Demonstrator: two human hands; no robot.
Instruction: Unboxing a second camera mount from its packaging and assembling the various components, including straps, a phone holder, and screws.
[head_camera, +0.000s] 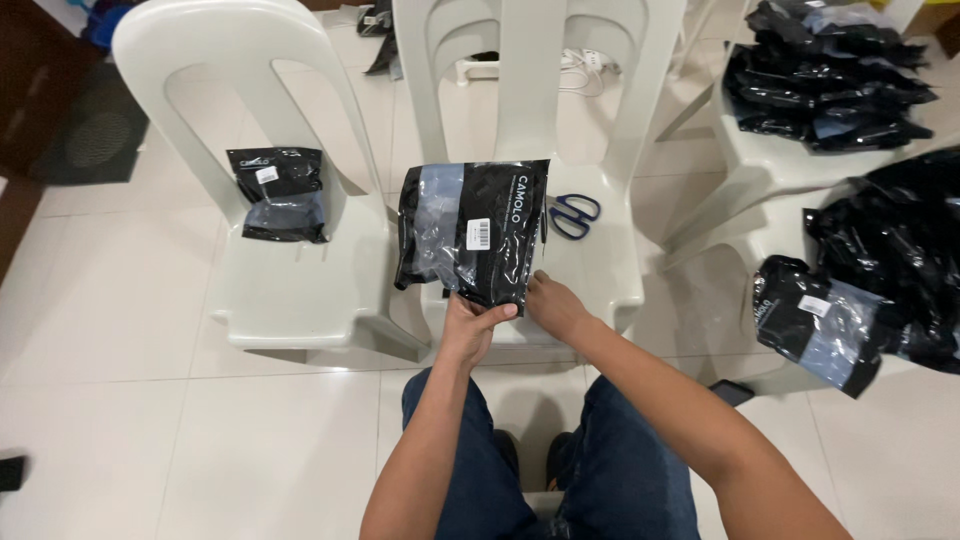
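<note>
Left hand (470, 330) pinches the bottom edge of a glossy black plastic garment packet (472, 232), thumb on its front, holding it upright over the white plastic chair seat (600, 270). Right hand (555, 305) sits just beside, fingertips at the packet's lower right corner (grip there unclear). Blue-handled scissors (573, 214) lie just beyond the right hand. A second black packet (281, 194) lies well left of the left hand on another white chair (290, 290).

Both bare forearms reach forward from the lap, close together. The left hand (472, 328) pinches with thumb on top; the right hand (556, 305) is curled, knuckles up.
</note>
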